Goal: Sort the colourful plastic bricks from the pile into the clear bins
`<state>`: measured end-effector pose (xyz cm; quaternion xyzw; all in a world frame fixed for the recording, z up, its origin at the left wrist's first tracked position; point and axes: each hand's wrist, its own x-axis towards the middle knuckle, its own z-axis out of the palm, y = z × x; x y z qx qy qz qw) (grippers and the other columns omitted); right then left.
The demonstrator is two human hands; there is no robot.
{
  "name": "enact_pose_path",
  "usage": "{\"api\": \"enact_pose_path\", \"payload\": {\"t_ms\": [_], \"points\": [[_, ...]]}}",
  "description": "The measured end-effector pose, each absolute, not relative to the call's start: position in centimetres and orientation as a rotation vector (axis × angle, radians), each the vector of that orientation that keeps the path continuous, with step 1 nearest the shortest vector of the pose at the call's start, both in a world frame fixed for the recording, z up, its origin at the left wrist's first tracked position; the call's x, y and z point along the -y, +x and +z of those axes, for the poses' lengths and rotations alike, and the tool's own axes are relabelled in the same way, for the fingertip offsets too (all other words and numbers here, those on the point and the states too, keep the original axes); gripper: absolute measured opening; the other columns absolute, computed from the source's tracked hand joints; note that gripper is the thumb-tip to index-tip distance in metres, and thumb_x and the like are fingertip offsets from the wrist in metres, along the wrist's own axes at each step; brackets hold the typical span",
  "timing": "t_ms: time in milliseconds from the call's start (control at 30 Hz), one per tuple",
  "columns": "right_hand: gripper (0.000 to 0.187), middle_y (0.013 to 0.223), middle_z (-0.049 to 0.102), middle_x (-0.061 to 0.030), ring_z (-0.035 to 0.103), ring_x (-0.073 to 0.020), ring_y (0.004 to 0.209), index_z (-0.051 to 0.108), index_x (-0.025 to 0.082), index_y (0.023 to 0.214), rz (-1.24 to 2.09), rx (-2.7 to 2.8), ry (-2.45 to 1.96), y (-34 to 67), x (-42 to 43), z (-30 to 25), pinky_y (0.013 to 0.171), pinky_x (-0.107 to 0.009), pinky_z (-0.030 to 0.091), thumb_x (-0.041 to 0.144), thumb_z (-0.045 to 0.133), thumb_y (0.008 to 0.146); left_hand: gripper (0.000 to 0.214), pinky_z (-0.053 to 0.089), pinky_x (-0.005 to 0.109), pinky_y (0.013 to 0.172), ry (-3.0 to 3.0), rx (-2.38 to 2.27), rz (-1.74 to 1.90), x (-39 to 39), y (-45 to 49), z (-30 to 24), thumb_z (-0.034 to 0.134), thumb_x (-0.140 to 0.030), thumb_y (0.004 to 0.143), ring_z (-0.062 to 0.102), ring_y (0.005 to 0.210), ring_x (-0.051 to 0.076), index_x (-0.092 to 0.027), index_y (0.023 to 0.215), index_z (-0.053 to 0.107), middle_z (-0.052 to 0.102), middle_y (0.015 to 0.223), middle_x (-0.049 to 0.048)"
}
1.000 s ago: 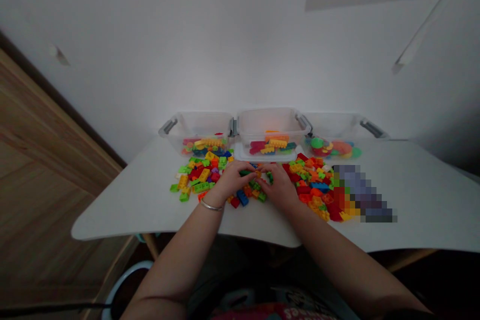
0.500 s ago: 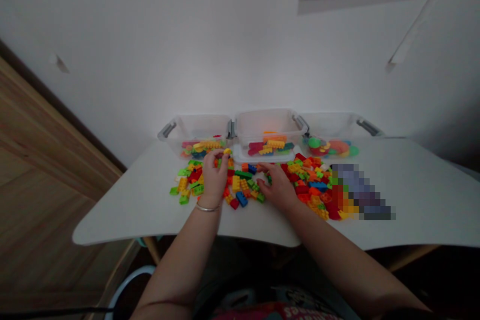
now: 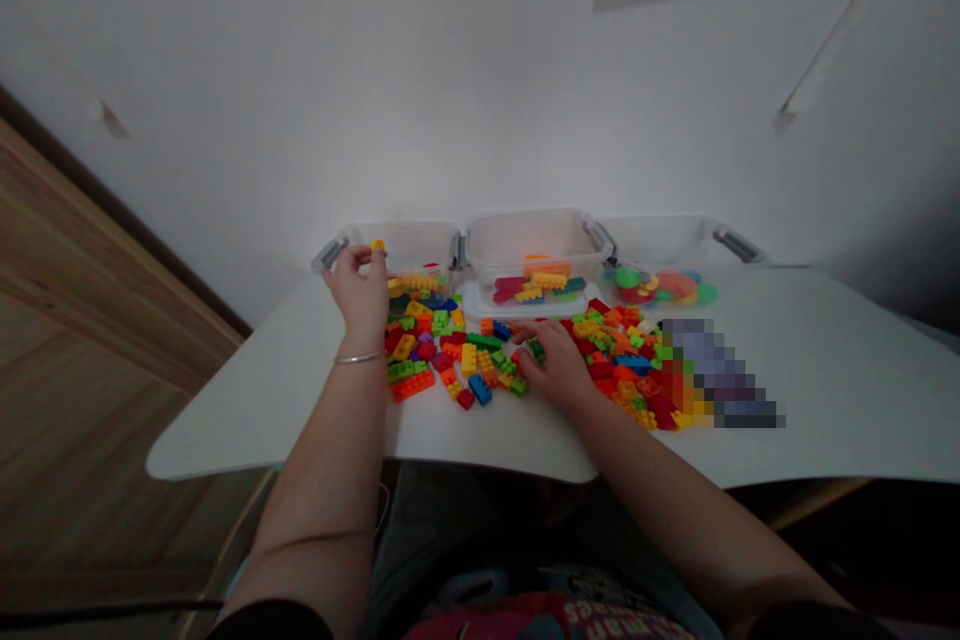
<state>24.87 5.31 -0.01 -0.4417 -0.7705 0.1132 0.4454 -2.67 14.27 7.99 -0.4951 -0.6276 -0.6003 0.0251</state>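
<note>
Pinched in the fingertips of my left hand (image 3: 361,292) is a small yellow toy brick (image 3: 378,246), held up over the left clear plastic box (image 3: 420,240). That box contains bricks of several colours. My right hand (image 3: 556,362) rests low over the loose building bricks (image 3: 469,360) in the middle of the table. Its thumb and fingers are apart beside green bricks (image 3: 484,343), and I see nothing held in it.
A middle clear box (image 3: 540,225) holds longer bricks and stands on a white lid (image 3: 480,305). The right clear box (image 3: 660,235) has round coloured pieces. More bricks and a blurred-out item (image 3: 720,370) lie on the right of the white table (image 3: 840,380).
My left hand has moved left and away from me with the yellow toy brick, from above the pile to the left box. My right hand has stayed nearly in place.
</note>
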Motion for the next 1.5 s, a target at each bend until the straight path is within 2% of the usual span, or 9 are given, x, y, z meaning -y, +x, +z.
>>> {"api": "enact_pose_path", "payload": {"t_ms": [100,267,433,600,800,967,1033,1233,1500], "points": [[0.031,0.092,0.070,-0.0058,0.059,-0.0248,0.098,0.062,0.020,0.111,0.236,1.905,-1.106,24.9,-5.4,0.1,0.094,-0.043,0.048,0.015,0.054,0.082,0.017,0.014,0.052,0.118,-1.525,2.136,-1.563,-15.1,-2.9,8.7,0.057,-0.035,0.086,0.065,0.090,0.019,-0.020,0.085,0.063,0.070,0.085,0.0015],[0.031,0.089,0.070,-0.0050,0.059,-0.0242,0.095,0.064,0.020,0.109,0.191,1.902,-1.096,25.0,-5.6,0.1,0.092,-0.040,0.048,0.014,0.054,0.080,0.021,0.009,0.056,0.117,-1.565,2.336,-1.183,-16.0,-2.6,9.1,0.061,-0.041,0.082,0.064,0.098,0.026,-0.022,0.083,0.069,0.073,0.086,0.0038],[0.031,0.089,0.070,-0.0051,0.058,-0.0243,0.094,0.064,0.019,0.109,0.169,1.902,-1.100,25.0,-5.7,-0.1,0.091,-0.040,0.048,0.013,0.054,0.080,0.020,0.008,0.056,0.116,-1.543,2.386,-1.148,-16.4,-2.3,9.3,0.062,-0.039,0.078,0.064,0.100,0.026,-0.024,0.089,0.070,0.074,0.089,0.0031],[0.031,0.089,0.070,-0.0047,0.058,-0.0241,0.094,0.064,0.020,0.109,0.174,1.910,-1.113,25.0,-5.8,-0.2,0.089,-0.041,0.049,0.013,0.055,0.081,0.019,0.012,0.058,0.114,-1.528,2.374,-1.094,-16.1,-2.0,9.3,0.057,-0.034,0.080,0.062,0.104,0.030,-0.024,0.089,0.070,0.074,0.090,0.0058],[0.029,0.088,0.070,-0.0050,0.059,-0.0236,0.094,0.064,0.020,0.107,0.179,1.899,-1.103,24.8,-5.6,0.1,0.089,-0.040,0.049,0.013,0.054,0.081,0.036,0.014,0.063,0.112,-1.561,2.212,-1.297,-13.9,-0.6,9.2,0.061,-0.029,0.078,0.052,0.119,0.034,-0.024,0.113,0.061,0.071,0.108,0.0070],[0.029,0.087,0.070,-0.0055,0.059,-0.0238,0.093,0.065,0.019,0.106,0.179,1.894,-1.084,24.9,-5.6,0.0,0.088,-0.040,0.049,0.012,0.053,0.080,0.039,0.034,0.048,0.107,-1.796,1.829,-1.397,-10.6,1.9,8.1,0.058,-0.028,0.081,0.052,0.117,0.030,-0.017,0.119,0.057,0.064,0.120,0.0121],[0.029,0.087,0.070,-0.0057,0.059,-0.0239,0.093,0.064,0.019,0.106,0.177,1.875,-1.077,25.0,-5.7,0.0,0.088,-0.040,0.049,0.012,0.053,0.080,0.036,0.037,0.045,0.104,-1.962,1.708,-1.323,-9.5,2.9,7.1,0.056,-0.026,0.083,0.054,0.114,0.028,-0.017,0.118,0.059,0.064,0.117,0.0117],[0.030,0.090,0.071,-0.0056,0.061,-0.0242,0.092,0.064,0.020,0.106,0.207,1.811,-1.080,25.1,-5.8,-0.1,0.089,-0.042,0.049,0.013,0.052,0.080,0.018,0.044,0.044,0.092,-2.518,1.541,-0.754,-7.7,4.6,3.8,0.057,-0.023,0.086,0.060,0.099,0.027,-0.021,0.100,0.068,0.070,0.102,0.0081],[0.029,0.091,0.071,-0.0064,0.061,-0.0250,0.092,0.065,0.021,0.105,0.209,1.858,-1.137,25.0,-5.8,0.0,0.089,-0.043,0.049,0.015,0.051,0.082,0.020,0.047,0.041,0.091,-2.566,1.544,-0.710,-8.2,4.1,2.1,0.061,-0.022,0.083,0.059,0.101,0.025,-0.021,0.102,0.068,0.066,0.104,0.0085]]}}
